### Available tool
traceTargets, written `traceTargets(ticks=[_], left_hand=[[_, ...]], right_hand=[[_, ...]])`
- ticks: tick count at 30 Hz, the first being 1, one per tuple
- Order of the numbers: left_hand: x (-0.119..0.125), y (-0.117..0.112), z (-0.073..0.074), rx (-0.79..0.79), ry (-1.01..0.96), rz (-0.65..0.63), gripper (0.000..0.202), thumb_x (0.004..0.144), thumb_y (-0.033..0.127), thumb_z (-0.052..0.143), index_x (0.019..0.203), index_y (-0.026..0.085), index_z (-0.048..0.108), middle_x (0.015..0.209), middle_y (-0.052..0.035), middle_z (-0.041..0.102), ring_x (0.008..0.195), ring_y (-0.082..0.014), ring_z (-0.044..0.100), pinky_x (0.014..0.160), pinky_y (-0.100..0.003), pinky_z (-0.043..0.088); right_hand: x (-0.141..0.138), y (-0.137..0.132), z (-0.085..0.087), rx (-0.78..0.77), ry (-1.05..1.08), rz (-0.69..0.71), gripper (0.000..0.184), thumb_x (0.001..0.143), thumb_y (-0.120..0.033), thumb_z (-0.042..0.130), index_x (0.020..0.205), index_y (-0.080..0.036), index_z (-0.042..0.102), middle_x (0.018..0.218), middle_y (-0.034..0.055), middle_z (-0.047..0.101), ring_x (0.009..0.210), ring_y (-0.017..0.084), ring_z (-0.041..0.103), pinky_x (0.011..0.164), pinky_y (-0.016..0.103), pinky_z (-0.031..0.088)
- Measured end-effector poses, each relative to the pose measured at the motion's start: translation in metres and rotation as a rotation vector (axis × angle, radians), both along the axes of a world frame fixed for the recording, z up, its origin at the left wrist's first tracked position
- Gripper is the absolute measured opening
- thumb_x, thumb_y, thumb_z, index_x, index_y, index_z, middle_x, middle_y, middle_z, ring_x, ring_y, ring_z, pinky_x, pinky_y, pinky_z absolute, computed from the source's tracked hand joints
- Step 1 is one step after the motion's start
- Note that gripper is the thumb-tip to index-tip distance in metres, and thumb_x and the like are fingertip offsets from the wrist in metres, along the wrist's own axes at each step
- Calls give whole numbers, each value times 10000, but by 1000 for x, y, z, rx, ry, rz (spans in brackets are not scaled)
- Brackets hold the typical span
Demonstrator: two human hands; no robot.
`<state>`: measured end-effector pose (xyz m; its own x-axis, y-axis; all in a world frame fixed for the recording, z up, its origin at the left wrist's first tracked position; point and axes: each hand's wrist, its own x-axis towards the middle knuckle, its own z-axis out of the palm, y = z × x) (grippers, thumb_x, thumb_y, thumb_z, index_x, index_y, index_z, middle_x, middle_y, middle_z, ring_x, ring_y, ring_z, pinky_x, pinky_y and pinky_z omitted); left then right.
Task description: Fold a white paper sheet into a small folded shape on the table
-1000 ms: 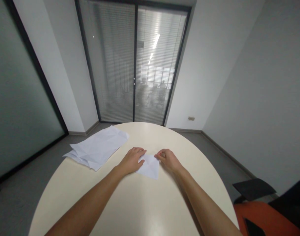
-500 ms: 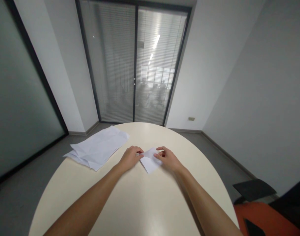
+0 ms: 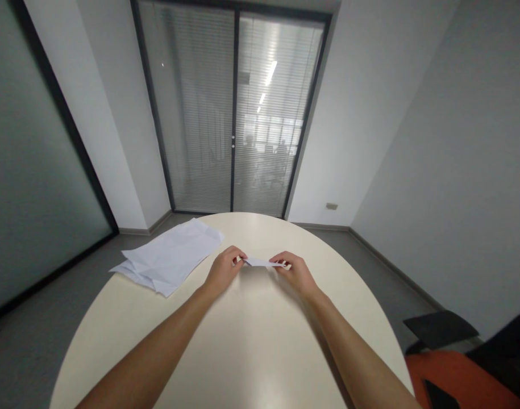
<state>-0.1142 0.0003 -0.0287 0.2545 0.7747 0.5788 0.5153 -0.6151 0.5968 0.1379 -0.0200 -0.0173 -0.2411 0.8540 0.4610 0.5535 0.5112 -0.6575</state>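
A small folded piece of white paper [image 3: 260,262] is held between my two hands, seen nearly edge-on as a thin strip, with a shadow beneath it on the tabletop. My left hand [image 3: 226,270] pinches its left end between thumb and fingers. At the opposite end, my right hand [image 3: 296,274] grips the paper the same way. How the folds lie inside cannot be seen from this angle.
Several loose white sheets [image 3: 174,253] lie overlapping at the left of the round cream table [image 3: 251,341]. An orange chair [image 3: 464,378] with a black armrest [image 3: 441,328] stands close by the table's right edge. Beyond is a glass door [image 3: 234,113] with blinds.
The folded paper has been tilted up from a face-on diamond shape to nearly edge-on. Both hands have turned with it and kept their hold. The loose sheets have not moved.
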Motion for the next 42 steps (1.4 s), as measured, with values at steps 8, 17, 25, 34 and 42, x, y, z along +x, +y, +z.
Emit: traceTargets(ticks=[8,17,25,34,42], left_hand=[[-10,12,-28,-100,92,-186,232,828,63,549,874,195,734,989,-47,738,938,-180,673,895,-312,500],[-3,-7,-20,-56,371,-159,288,919,289,575,1158,221,720,1259,-76,686,1157,-243,598,1040,-398,442],[-2,-9,-23,16,422,-270,304,976,232,491,1196,258,699,1338,-37,640,1224,-234,515,1073,-437,412],[3,-10,-15,13,406,-195,221,899,120,580,983,231,751,1032,-28,752,985,-212,625,922,-360,473],[1,-9,-13,-33,388,-157,265,855,67,554,931,222,756,964,-28,760,935,-204,649,902,-340,487]], right_hand=[[4,-12,3,70,-367,224,406,694,-10,612,982,-242,778,977,50,713,954,202,626,838,293,479],[-5,-20,8,-37,-473,231,292,729,-218,734,1013,-251,792,947,47,727,800,178,643,743,266,475],[-8,-22,8,3,-398,227,275,928,-340,583,1123,-237,746,1111,92,716,1029,229,636,940,349,477],[-1,-8,-8,-3,-452,201,265,936,-249,556,1109,-223,755,1135,96,712,1060,229,631,957,360,479],[-3,-9,-6,6,-448,155,275,918,-180,541,1092,-219,751,1064,90,716,975,212,645,888,328,492]])
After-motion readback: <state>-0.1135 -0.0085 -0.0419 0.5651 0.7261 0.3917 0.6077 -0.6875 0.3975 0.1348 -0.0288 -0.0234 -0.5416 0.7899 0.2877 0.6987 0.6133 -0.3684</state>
